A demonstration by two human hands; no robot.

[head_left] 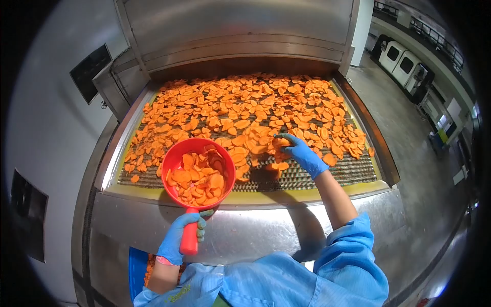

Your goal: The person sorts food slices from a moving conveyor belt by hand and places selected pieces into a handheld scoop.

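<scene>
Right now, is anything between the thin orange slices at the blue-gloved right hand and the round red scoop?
Nothing visible blocks the gap between the slices at the right hand and the scoop. Loose slices lie on the metal mesh belt below; the scoop's rim would probably need clearing.

Open gap over steel ledge (255, 217); red scoop (176, 156) at left

On the left we note a grey wall (56, 133) bearing two dark fixtures: an upper panel (90, 74) and a lower panel (29, 215). At right we record a grey floor (386, 133), a white pillar (364, 33) and a white cabinet (400, 72) with two dark windows; beyond the cabinet we observe a dark railing (434, 34).
</scene>
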